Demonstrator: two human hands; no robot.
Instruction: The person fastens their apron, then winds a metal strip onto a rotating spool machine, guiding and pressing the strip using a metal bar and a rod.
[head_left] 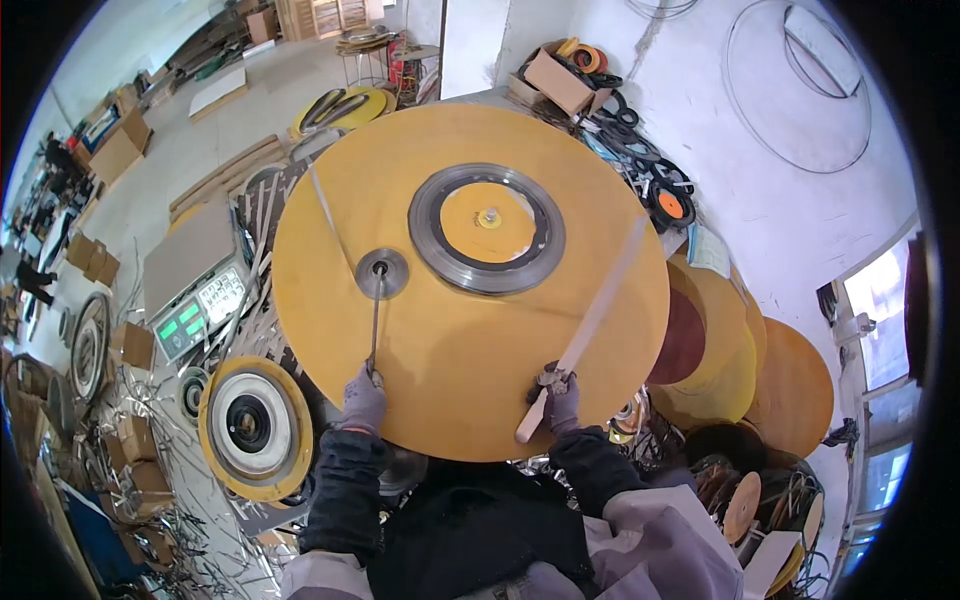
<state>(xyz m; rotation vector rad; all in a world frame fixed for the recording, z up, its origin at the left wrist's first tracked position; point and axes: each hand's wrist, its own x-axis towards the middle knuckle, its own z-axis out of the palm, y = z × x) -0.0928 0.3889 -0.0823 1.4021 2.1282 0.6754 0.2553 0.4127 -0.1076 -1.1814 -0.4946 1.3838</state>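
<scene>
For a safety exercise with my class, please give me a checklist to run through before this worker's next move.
1. Left hand and right hand gloved: ok, both.
2. Rod gripped: ok, in the left hand.
3. Rod's far end at the small disc's centre: ok.
4. Pale strip gripped: ok, in the right hand.
5. Pale strip's tension: cannot tell.
6. Area left of the big disc free of scrap: not ok.
</scene>
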